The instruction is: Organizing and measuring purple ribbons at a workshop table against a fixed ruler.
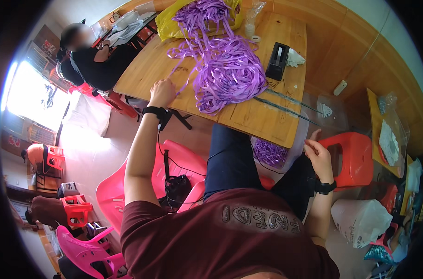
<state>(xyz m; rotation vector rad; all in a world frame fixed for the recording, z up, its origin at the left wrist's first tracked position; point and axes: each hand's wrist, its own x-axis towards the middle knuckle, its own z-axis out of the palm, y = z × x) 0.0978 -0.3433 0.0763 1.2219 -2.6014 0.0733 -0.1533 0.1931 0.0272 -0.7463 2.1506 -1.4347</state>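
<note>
My left hand (161, 92) rests as a closed fist on the near edge of the wooden table (253, 121), right beside a strand trailing from a big heap of purple ribbon (230, 69). Whether a strand lies inside the fist is hidden. My right hand (319, 156) hangs below the table over my knee, fingers loosely curled, pinching the edge of a clear plastic bag (313, 111). More purple ribbon (269, 152) sits in a clear bag under the table edge. Both wrists wear black bands.
A yellow bag (167, 23) holds more ribbon at the table's far end. A black tape dispenser (277, 61) and a tape roll (255, 38) stand beyond the heap. Another person (93, 58) sits at the far left. Red stool (353, 158) at right, pink chairs (109, 195) below left.
</note>
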